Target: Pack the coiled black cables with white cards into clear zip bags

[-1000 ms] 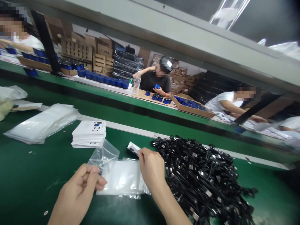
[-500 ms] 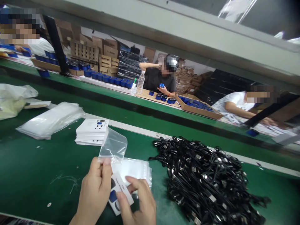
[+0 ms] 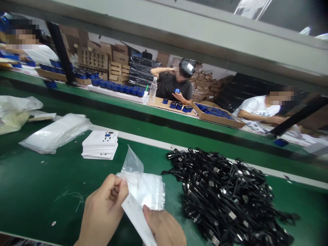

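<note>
The left hand [image 3: 104, 212] sits well left of the heap of black USB cables [image 3: 225, 198], its thumb and fingers closed in a firm pinch on the edge of a clear zip bag [image 3: 132, 164]. The bag's free top corner rises above the pinch. The right hand [image 3: 164, 229], nearer the heap and cut off by the bottom of the view, has its fingers closed on a white printed card [image 3: 134, 218]. The card slants down from the bag and runs out of the frame. Its upper end meets the bag, but the glare on the plastic makes it hard to say whether it is inside. A flat pack of white plastic bags [image 3: 153, 194] lies under the clear zip bag, just left of the heap.

Further left of the heap, a stack of white printed cards [image 3: 100, 145], a long bundle of plastic bags [image 3: 56, 134] and a sagging plastic sack [image 3: 12, 114] rest on the green bench mat [image 3: 38, 181]. Beyond the heap, across a raised rail, a seated person in a dark T-shirt [image 3: 170, 89] holds up a blue round container [image 3: 177, 91]. A row of blue containers [image 3: 118, 90] and a water bottle [image 3: 153, 90] stand to that person's side, and a cardboard tray of blue containers [image 3: 217, 118] lies on the other. Another person in a white T-shirt [image 3: 256, 109] works further along.
</note>
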Available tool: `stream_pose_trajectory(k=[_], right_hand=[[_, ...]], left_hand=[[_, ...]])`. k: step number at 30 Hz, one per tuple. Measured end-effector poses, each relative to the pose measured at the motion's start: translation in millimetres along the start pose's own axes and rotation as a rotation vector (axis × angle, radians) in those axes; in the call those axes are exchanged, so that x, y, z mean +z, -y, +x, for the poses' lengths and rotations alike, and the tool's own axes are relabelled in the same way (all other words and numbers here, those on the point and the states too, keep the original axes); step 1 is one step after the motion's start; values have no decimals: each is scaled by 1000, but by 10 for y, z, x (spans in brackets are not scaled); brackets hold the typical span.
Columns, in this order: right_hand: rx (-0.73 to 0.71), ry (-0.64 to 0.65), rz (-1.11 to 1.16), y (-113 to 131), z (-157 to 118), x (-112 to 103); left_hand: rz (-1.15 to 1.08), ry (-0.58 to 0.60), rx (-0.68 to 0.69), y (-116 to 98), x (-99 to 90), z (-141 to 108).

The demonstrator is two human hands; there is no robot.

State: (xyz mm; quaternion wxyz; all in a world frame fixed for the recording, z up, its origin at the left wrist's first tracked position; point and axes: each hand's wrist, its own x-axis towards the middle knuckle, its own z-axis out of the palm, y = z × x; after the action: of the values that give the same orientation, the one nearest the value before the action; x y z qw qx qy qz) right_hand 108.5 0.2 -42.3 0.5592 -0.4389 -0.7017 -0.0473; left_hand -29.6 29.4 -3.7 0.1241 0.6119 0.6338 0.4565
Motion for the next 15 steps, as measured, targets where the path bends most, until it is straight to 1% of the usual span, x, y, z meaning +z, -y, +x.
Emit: stream_pose_trajectory(k=[2,4,5,6,8,11,13,15], right_hand=[[-88,-113,-57,-29,53,32],[-159,-230,-120,-42,103,64],[-179,-255,-161,-45,123,70],[-178,-243,-201,-48,136,66],[-132,-141,-280,-51,143,32],[-106,72,-358,-53,118,-50],[-57,218,-350,-51,100,-100],[55,335,-288,-44,92,-140]], left_hand=[[17,8,59,-32,11,-29],[75,17,181,-51,29,-57],[114,16,252,-54,40,-70],[152,14,313,-55,53,-83],[198,3,386,-51,85,-106],[184,-4,406,-52,145,-134],[170,-4,454,-55,185,-154],[152,14,519,-48,210,-174]])
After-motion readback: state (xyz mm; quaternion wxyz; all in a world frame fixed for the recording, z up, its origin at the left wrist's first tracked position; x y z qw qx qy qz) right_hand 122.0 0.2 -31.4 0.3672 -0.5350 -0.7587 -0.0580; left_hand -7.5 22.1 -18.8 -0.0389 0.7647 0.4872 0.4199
